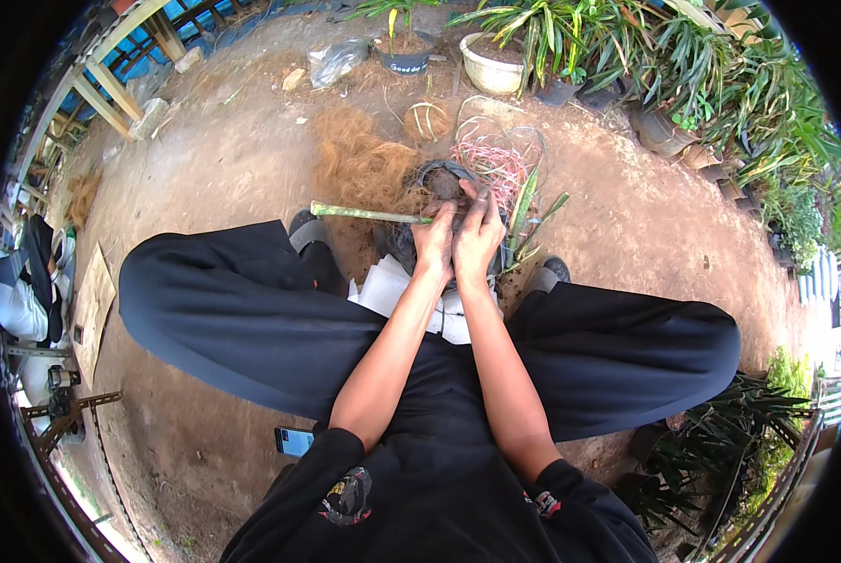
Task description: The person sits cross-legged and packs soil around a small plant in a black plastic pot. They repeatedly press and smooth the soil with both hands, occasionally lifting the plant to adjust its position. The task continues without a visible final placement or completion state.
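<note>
My left hand is closed on a pale green stalk, which points out to the left. My right hand is pressed against it, with bent fingers around something dark that I cannot make out. Just behind my fingers is a dark clump of soil in a black plastic bag. Brown fibre lies beyond to the left and pink-and-white shreds to the right. Long green leaves stand beside my right hand. White sheets lie under my forearms.
Potted plants line the back and right. A wooden railing runs at the upper left, with a stone by it. A flat board lies at the far left, and a phone lies beside my left leg.
</note>
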The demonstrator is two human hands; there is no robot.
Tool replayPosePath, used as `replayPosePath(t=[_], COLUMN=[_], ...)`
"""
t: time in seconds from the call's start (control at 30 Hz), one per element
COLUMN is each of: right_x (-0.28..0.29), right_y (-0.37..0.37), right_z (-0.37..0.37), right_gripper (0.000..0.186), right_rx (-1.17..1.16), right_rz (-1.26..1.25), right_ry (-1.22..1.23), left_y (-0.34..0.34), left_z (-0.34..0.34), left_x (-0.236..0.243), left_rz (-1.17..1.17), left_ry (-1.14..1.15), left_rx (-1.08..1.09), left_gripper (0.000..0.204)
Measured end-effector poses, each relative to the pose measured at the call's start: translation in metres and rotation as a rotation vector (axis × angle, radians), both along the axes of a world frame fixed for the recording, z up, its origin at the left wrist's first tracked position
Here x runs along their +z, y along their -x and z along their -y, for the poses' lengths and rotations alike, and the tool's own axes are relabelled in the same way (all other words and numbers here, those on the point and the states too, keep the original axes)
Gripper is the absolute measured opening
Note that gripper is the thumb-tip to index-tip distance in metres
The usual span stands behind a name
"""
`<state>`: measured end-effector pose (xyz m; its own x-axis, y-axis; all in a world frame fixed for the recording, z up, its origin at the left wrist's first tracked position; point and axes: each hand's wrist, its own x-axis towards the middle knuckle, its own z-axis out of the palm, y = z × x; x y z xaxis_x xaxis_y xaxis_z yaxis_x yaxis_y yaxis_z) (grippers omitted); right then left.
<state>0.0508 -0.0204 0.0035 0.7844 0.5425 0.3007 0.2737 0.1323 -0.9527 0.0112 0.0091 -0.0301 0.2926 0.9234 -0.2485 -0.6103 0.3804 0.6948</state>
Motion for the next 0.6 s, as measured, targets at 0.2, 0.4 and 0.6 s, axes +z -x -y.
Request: replayPosePath(t=[0.2,0.4,0.6], right_x=[-0.008,-0.017,-0.01], right_y=[-0.014,-0.026,-0.035], right_z=[-0.002,-0.003,0.004], right_gripper=[0.039,0.059,0.057], right_rx=[0.254,0.323,0.463], right_rz=[-0.435,-0.875,-1.147], right_ry=[-0.016,-0.104,-0.069], left_y=[0.002,0.003,0.009], left_z=[-0.002,-0.007,-0.002], left_x=[-0.001,-0.002,0.008], left_rz=[0.008,-0.252,-0.497], left_ry=[-0.031,-0.168,-0.476], left_rx=[-0.014,-0.025,-0.067], left_gripper=[0.008,0.006,0.011])
